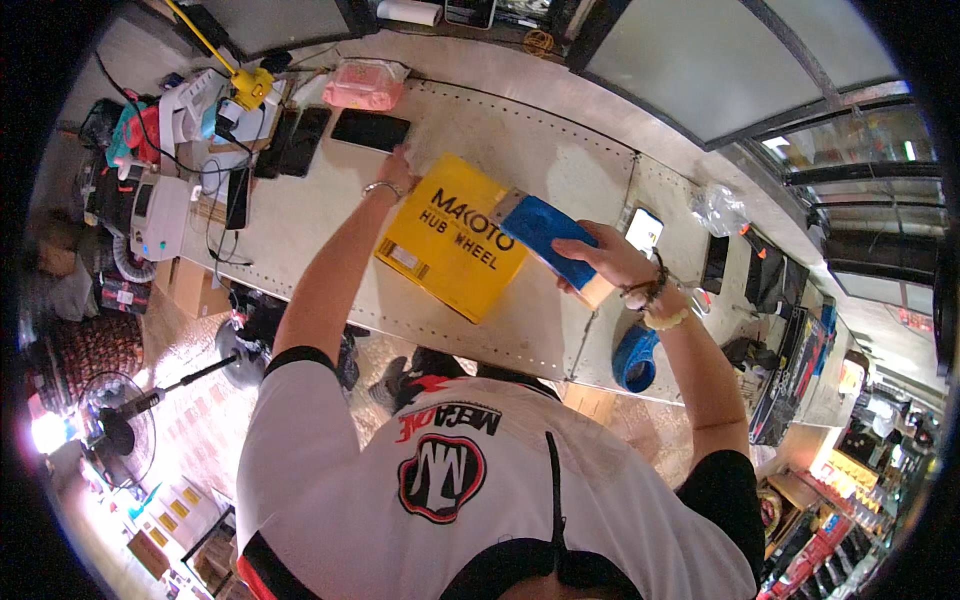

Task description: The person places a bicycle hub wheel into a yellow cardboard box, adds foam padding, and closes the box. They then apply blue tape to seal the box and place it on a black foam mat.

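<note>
To handle this well, the yellow box (pixel 452 250) should lie flat while the left hand (pixel 396 172) braces its far left corner; a light touch there would likely stop it from sliding on the surface (pixel 560 160). The blue block (pixel 545 238) is best held level — thumb above, fingers beneath — so that its grey end does not scrape the print.

The right hand (pixel 600 258) grips the block near its tan end; the left is beside the box and the black tablet (pixel 370 130), too blurred to tell whether its fingers are closed or touching either.

The box sits in front of the person, turned at an angle, bright yellow with bold black lettering and a barcode label. The block — exactly what it is, I cannot tell — reaches over the box's right side, long, flat-faced and deep blue.
</note>
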Demonstrator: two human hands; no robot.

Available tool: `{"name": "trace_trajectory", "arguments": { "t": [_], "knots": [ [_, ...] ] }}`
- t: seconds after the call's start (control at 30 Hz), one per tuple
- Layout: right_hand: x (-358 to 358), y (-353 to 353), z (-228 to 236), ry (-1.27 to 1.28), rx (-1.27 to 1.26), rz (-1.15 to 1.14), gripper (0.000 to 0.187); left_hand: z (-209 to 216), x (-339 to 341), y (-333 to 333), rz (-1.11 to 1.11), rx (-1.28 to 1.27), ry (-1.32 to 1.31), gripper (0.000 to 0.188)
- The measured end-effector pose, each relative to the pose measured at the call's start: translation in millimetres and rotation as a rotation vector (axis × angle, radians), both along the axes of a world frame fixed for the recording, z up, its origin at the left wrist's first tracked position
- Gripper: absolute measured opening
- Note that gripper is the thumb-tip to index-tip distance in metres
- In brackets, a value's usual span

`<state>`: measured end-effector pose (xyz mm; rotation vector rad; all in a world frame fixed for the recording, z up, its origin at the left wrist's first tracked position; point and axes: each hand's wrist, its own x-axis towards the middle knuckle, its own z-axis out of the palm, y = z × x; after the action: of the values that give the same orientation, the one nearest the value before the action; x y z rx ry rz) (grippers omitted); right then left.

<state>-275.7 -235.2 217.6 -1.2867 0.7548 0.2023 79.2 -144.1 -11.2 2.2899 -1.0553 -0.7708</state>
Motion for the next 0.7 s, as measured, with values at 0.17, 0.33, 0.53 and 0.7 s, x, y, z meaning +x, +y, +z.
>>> {"name": "trace_trajectory", "arguments": {
  "t": [0.17, 0.33, 0.53, 0.7],
  "knots": [
    [-26, -3, -20, -0.025, -0.053, 0.034, 0.049, 49, -62, 1, -0.061, 0.087, -0.111, 0.061],
    [-101, 15, -71, 0.228, -0.201, 0.07, 0.059, 85, -86, 1, 0.013, 0.203, -0.091, 0.062],
    [-70, 12, -142, 0.274, -0.559, 0.199, 0.068, 79, -75, -2, -0.04, 0.209, -0.138, 0.066],
    [-32, 9, -109, 0.461, -0.822, 0.437, 0.07, 81, -97, 1, -0.003, 0.019, -0.447, 0.056]
  ]
}}
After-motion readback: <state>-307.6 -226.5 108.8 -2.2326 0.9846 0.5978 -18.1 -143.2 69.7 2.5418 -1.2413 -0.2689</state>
